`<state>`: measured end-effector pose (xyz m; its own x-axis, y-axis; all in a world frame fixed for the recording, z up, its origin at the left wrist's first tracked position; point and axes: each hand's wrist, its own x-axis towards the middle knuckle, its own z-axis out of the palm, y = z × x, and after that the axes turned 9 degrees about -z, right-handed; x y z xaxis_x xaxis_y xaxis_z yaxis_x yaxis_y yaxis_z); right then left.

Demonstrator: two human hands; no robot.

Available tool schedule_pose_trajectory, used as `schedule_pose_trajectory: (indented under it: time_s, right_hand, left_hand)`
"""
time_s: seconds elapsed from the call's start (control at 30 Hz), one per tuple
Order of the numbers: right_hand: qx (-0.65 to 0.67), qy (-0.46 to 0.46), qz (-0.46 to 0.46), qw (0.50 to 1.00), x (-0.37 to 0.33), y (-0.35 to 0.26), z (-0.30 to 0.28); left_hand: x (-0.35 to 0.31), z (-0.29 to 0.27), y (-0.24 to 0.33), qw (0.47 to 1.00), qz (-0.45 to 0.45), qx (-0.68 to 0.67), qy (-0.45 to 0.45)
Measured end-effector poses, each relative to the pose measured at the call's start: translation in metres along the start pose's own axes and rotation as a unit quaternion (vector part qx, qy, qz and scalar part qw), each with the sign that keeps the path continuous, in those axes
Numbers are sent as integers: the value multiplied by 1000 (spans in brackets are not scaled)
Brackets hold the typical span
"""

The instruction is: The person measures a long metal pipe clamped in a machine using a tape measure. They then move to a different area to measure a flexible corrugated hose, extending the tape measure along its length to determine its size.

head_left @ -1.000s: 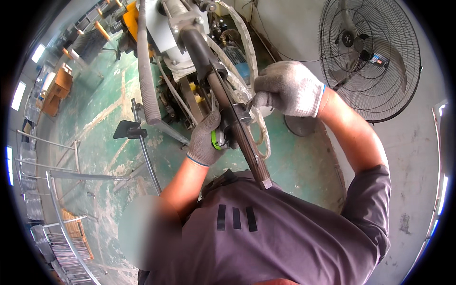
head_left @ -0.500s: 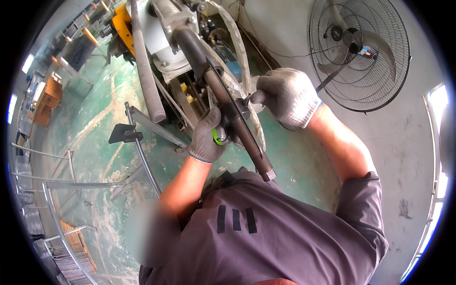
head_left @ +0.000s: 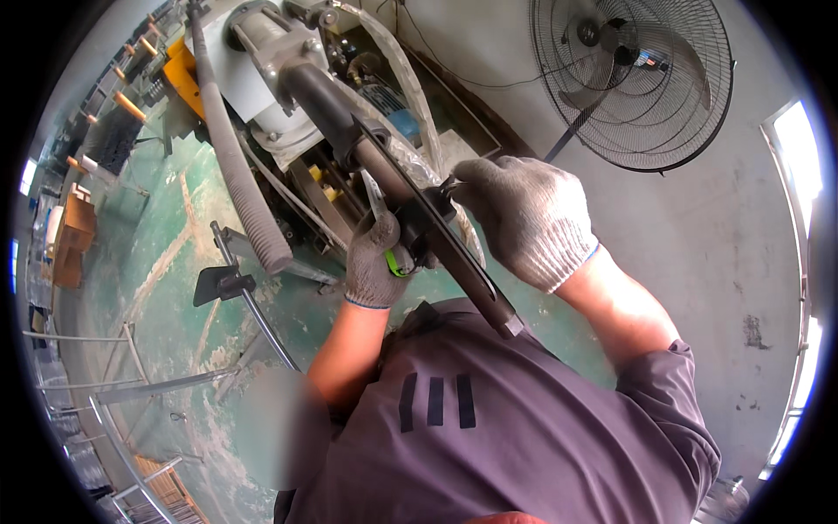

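A dark metal shaft runs from the machine's grey housing toward my body, with a black collar around it. In a grey-white knit glove, my left hand is closed beside the collar on what looks like a tape measure with a bright green edge. A pale, narrow blade rises above that hand's thumb. My right hand, gloved alike, pinches a small dark lever or screw on the collar's right side. Its exact shape is hidden by the fingers.
A ribbed grey hose hangs left of the shaft. To the right, a large caged fan stands by the grey wall. A metal stand with a black plate and tubular frames occupy the left; cardboard boxes lie beyond.
My view has shifted, so the machine and fan appear farther left. The pale blade now shows above my left hand. My right hand stays at the collar, its wrist turned slightly.
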<state>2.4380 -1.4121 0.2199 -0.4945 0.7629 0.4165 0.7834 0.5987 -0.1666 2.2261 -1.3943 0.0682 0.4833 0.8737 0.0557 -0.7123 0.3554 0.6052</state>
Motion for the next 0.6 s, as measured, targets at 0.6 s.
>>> schedule_pose_trajectory:
  time_s: [0.6]
  right_hand:
    - [181,60,-212,958,41,63,-16]
  left_hand:
    - [-5,20,18,995,-18,35,89]
